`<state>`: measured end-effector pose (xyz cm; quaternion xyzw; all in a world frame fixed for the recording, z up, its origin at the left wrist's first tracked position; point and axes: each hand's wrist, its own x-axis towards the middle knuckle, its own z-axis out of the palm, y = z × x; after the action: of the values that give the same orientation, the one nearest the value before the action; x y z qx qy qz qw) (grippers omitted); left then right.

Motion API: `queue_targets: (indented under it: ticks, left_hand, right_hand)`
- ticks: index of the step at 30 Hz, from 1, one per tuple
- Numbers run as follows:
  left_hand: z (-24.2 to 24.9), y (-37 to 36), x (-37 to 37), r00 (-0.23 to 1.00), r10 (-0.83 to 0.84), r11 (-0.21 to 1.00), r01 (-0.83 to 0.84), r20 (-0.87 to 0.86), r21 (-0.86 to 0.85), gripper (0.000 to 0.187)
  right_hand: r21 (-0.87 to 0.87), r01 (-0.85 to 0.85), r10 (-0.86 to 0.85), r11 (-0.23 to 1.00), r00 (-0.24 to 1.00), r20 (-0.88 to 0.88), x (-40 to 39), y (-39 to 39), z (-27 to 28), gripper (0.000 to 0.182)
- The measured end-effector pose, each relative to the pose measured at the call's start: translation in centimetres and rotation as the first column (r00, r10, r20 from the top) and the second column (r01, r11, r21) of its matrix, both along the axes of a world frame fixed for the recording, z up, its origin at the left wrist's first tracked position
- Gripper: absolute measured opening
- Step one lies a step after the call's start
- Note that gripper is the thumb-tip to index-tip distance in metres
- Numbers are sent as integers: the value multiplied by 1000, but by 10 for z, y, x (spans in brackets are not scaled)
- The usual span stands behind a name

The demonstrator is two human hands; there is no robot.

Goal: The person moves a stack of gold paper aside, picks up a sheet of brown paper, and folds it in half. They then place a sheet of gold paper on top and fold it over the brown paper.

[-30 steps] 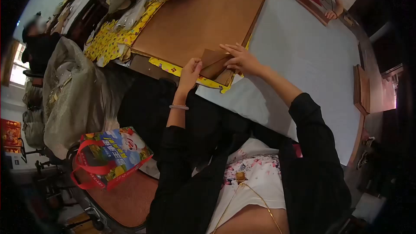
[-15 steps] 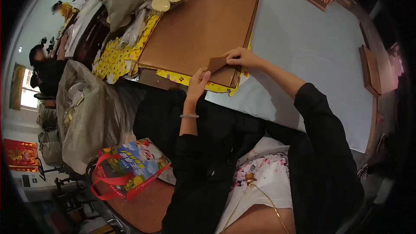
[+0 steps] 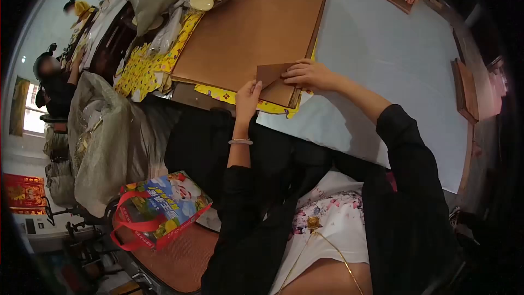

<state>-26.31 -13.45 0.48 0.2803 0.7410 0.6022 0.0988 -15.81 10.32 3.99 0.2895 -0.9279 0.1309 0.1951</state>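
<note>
Small brown card (image 3: 271,72) sits on near corner of big cardboard stack (image 3: 251,27), btwn both hands. Left hand (image 3: 248,98) pinches card's near-left edge, fingers closed on it. Right hand (image 3: 308,74) presses on card's right side, fingers curled flat on top. Stack lies on yellow printed sheets (image 3: 143,68) at counter (image 3: 382,60) edge.
</note>
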Motion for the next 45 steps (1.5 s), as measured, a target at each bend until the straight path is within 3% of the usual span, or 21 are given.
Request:
queue_targets:
  ticks: [3, 8, 12, 14, 18, 20, 21, 23, 24, 26, 30, 32, 35, 36, 41, 45]
  left_hand:
    - [3, -2, 2, 999, 8, 1000, -8, 32, 8, 25]
    - [6, -2, 3, 1000, -9, 1000, 9, 22, -16, 25]
    - [0, -2, 0, 1000, -1, 1000, 1, 18, -26, 25]
    - [-2, -2, -1, 1000, -11, 1000, 11, 20, -9, 24]
    - [0, -2, -1, 1000, -8, 1000, 8, -8, -27, 25]
    - [-3, -3, -3, 1000, -20, 999, 20, -12, -25, 26]
    - [2, -3, -2, 1000, -21, 999, 20, -14, -25, 26]
    - [10, -3, 3, 1000, -21, 999, 20, -15, -44, 26]
    - [9, -3, 2, 1000, -20, 999, 20, -17, -45, 26]
    - [5, -4, 1, 998, -38, 999, 39, 52, -12, 25]
    - [0, -10, -7, 997, -66, 986, 61, -31, -153, 26]
    - [23, -9, 13, 989, -95, 995, 98, 114, -14, 25]
    - [6, -4, 8, 985, -161, 981, 153, 63, 121, 25]
    - [5, -4, 6, 997, -66, 997, 65, -31, -33, 24]
    - [11, -1, 11, 999, -36, 999, 36, 9, -14, 23]
    - [13, -1, 11, 1000, -13, 1000, 13, 14, -20, 24]
  right_hand:
    - [97, -74, 68, 992, 996, 58, -6, 2, -2, 34]
    - [-201, 25, 7, 979, 987, 159, -12, 4, -17, 13]
    - [-199, 130, -114, 971, 989, 90, -16, -5, -16, 9]
    - [-256, 263, -196, 930, 946, 259, -16, -8, -9, 8]
    - [-302, 303, -199, 904, 923, 330, -20, -6, -4, 9]
    - [-498, 271, -71, 824, 921, 383, -24, -6, -7, 11]
    - [-499, 270, -71, 824, 922, 381, -25, -7, -8, 11]
    - [-532, 176, -101, 828, 981, 167, -28, -10, -11, 11]
    - [-532, 174, -100, 828, 981, 166, -28, -12, -10, 11]
    - [-422, 268, -244, 866, 963, 111, -28, -16, -10, 12]
    - [-371, 368, -325, 853, 930, 175, -29, -22, -9, 19]
    - [-390, 380, -348, 839, 925, 153, -32, -24, -12, 21]
    - [-370, 406, -358, 835, 913, 195, -34, -27, -10, 17]
    - [-370, 406, -357, 836, 914, 195, -35, -27, -13, 17]
    - [-384, 357, -390, 852, 921, -7, -33, -28, -12, 20]
    - [-396, 382, -431, 835, 901, -40, -32, -27, -9, 19]
